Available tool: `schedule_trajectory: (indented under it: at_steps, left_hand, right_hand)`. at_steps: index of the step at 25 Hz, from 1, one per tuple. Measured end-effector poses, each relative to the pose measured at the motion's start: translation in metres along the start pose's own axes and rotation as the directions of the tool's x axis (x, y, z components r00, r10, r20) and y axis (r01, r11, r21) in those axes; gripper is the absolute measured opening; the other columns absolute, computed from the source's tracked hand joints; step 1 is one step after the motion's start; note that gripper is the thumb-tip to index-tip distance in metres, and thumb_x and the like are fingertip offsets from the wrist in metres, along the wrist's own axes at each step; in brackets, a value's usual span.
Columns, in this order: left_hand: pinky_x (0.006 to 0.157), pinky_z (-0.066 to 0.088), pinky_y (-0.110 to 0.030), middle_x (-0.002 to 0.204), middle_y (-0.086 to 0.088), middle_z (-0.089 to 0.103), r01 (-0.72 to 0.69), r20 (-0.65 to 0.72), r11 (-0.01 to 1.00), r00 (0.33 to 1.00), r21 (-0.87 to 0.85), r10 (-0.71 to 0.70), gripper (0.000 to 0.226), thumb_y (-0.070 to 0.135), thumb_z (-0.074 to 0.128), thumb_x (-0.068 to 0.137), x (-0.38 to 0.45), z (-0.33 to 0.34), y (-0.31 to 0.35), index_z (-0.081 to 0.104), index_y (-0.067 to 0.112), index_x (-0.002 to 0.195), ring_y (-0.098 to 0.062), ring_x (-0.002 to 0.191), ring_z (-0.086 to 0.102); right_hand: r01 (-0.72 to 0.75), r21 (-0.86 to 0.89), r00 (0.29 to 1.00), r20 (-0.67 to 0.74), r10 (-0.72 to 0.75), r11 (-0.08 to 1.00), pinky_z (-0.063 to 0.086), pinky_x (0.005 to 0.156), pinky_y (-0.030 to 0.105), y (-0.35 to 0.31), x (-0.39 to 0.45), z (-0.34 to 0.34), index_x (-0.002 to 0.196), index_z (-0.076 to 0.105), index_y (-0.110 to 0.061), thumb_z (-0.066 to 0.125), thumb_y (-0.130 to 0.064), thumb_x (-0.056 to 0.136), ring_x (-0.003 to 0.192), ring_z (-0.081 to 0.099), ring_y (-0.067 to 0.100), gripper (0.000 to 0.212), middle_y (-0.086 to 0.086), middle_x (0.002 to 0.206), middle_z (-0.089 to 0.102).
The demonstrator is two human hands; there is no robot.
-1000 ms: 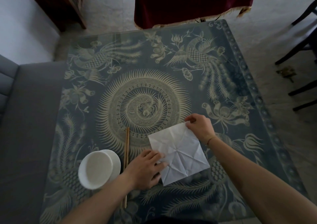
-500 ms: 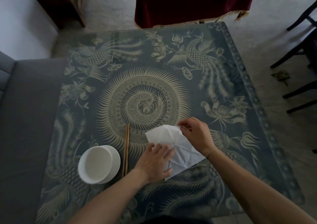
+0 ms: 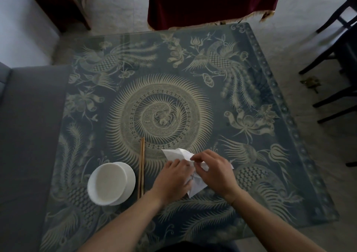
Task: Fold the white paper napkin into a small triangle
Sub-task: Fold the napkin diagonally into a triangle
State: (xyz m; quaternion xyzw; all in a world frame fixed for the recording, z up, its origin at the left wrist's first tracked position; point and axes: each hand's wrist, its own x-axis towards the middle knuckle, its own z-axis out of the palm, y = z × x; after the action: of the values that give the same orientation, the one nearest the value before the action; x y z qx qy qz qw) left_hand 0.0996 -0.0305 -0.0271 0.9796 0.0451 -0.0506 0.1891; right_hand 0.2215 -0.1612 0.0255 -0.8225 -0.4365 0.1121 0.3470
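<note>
The white paper napkin [image 3: 176, 154] lies creased on the patterned table [image 3: 270, 194], near its front edge and right of centre. Much of it is hidden under my hands; its far-left corner and its near corner show. My left hand [image 3: 173, 178] presses flat on the napkin's left part. My right hand [image 3: 214, 170] pinches a folded-over corner of the napkin between thumb and fingers, right above the sheet's middle, close to my left fingertips.
A white bowl [image 3: 111, 183] stands left of my hands, with a pair of wooden chopsticks [image 3: 141, 166] lying between bowl and napkin. A grey sofa [image 3: 29, 136] borders the table's left side. Dark chair legs [image 3: 332, 101] stand on the floor at right.
My right hand has carried the napkin's far-right corner down and left over the sheet, toward my left hand. The napkin went from a flat square to partly folded.
</note>
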Motion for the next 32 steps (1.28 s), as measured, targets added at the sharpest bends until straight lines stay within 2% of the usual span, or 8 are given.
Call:
schedule_trajectory:
  at_steps: [3, 8, 10, 16, 20, 23, 26, 32]
  left_hand:
    - [0.077, 0.041, -0.023, 0.105, 0.004, 0.061, 0.255, -0.064, 0.913, 0.955, -0.318, -0.290, 0.023, 0.015, 0.055, 0.092, -0.022, -0.002, -0.015, 0.066, 0.015, 0.112, -0.013, 0.093, 0.056]
    - [0.061, 0.044, -0.027, 0.075, 0.002, 0.069, 0.609, 0.299, 0.234, 0.642, -0.758, -0.706, 0.024, 0.026, 0.054, 0.096, -0.015, -0.015, -0.034, 0.072, 0.015, 0.084, -0.017, 0.070, 0.061]
    - [0.051, 0.044, -0.029, 0.073, -0.003, 0.069, 0.651, 0.375, 0.133, 0.579, -0.747, -0.724, 0.027, 0.033, 0.055, 0.095, -0.009, -0.017, -0.036, 0.070, 0.013, 0.084, -0.015, 0.059, 0.060]
    - [0.066, 0.047, -0.032, 0.083, 0.001, 0.069, 0.658, 0.135, 0.381, 0.593, -0.650, -0.794, 0.013, 0.028, 0.064, 0.093, -0.002, -0.017, -0.045, 0.065, 0.017, 0.087, -0.018, 0.076, 0.063]
    - [0.080, 0.050, -0.036, 0.101, -0.002, 0.064, 0.565, -0.042, 0.645, 0.735, -0.514, -0.677, 0.016, 0.024, 0.066, 0.093, 0.011, -0.028, -0.062, 0.067, 0.016, 0.107, -0.020, 0.094, 0.060]
    - [0.090, 0.048, -0.041, 0.114, -0.001, 0.057, 0.512, 0.024, 0.811, 0.849, -0.284, -0.528, 0.027, 0.029, 0.064, 0.094, 0.019, -0.034, -0.072, 0.066, 0.022, 0.120, -0.021, 0.108, 0.052]
    - [0.089, 0.047, -0.040, 0.113, 0.000, 0.055, 0.426, 0.058, 0.892, 0.904, -0.148, -0.423, 0.023, 0.031, 0.064, 0.093, 0.023, -0.033, -0.076, 0.068, 0.023, 0.114, -0.022, 0.111, 0.049]
    - [0.082, 0.048, -0.038, 0.107, 0.000, 0.055, 0.409, 0.009, 0.904, 0.912, -0.122, -0.411, 0.015, 0.028, 0.067, 0.091, 0.024, -0.030, -0.077, 0.069, 0.021, 0.105, -0.023, 0.106, 0.051]
  right_hand:
    - [0.069, -0.055, 0.997, 0.024, -0.068, 0.996, 0.051, 0.060, 0.032, -0.007, -0.019, 0.015, 0.092, 0.072, -0.017, 0.075, -0.010, 0.080, 0.077, 0.064, 0.016, 0.014, -0.003, 0.086, 0.069]
    - [0.110, -0.088, 0.990, 0.095, -0.101, 0.990, 0.052, 0.058, 0.035, -0.010, -0.040, 0.035, 0.092, 0.072, -0.016, 0.073, -0.010, 0.081, 0.074, 0.063, 0.019, 0.013, 0.000, 0.086, 0.068]
    - [0.126, -0.109, 0.983, 0.149, -0.109, 0.986, 0.053, 0.058, 0.035, -0.010, -0.046, 0.041, 0.094, 0.071, -0.017, 0.071, -0.011, 0.082, 0.074, 0.062, 0.019, 0.013, 0.000, 0.087, 0.068]
    - [0.055, -0.088, 0.976, 0.216, -0.035, 0.995, 0.052, 0.062, 0.030, -0.002, -0.059, 0.037, 0.100, 0.069, -0.022, 0.068, -0.037, 0.086, 0.081, 0.062, 0.015, 0.021, -0.006, 0.096, 0.068]
    - [-0.367, -0.046, 0.912, -0.213, 0.350, 0.929, 0.042, 0.058, 0.026, 0.034, -0.058, 0.009, 0.095, 0.067, -0.027, 0.069, -0.020, 0.088, 0.072, 0.060, 0.012, 0.010, -0.011, 0.090, 0.061]
    - [-0.575, -0.036, 0.818, -0.061, 0.572, 0.817, 0.050, 0.075, 0.035, 0.082, -0.047, -0.021, 0.115, 0.068, -0.025, 0.067, -0.015, 0.087, 0.091, 0.060, 0.018, 0.030, -0.001, 0.115, 0.060]
    - [-0.436, -0.218, 0.850, 0.219, 0.479, 0.873, 0.050, 0.082, 0.036, 0.100, -0.046, -0.035, 0.119, 0.067, -0.026, 0.073, -0.016, 0.077, 0.104, 0.055, 0.017, 0.043, -0.003, 0.119, 0.058]
    - [-0.418, -0.187, 0.895, 0.080, 0.438, 0.889, 0.046, 0.066, 0.030, 0.098, -0.051, -0.024, 0.093, 0.071, -0.026, 0.078, -0.025, 0.077, 0.087, 0.059, 0.014, 0.017, -0.008, 0.098, 0.063]
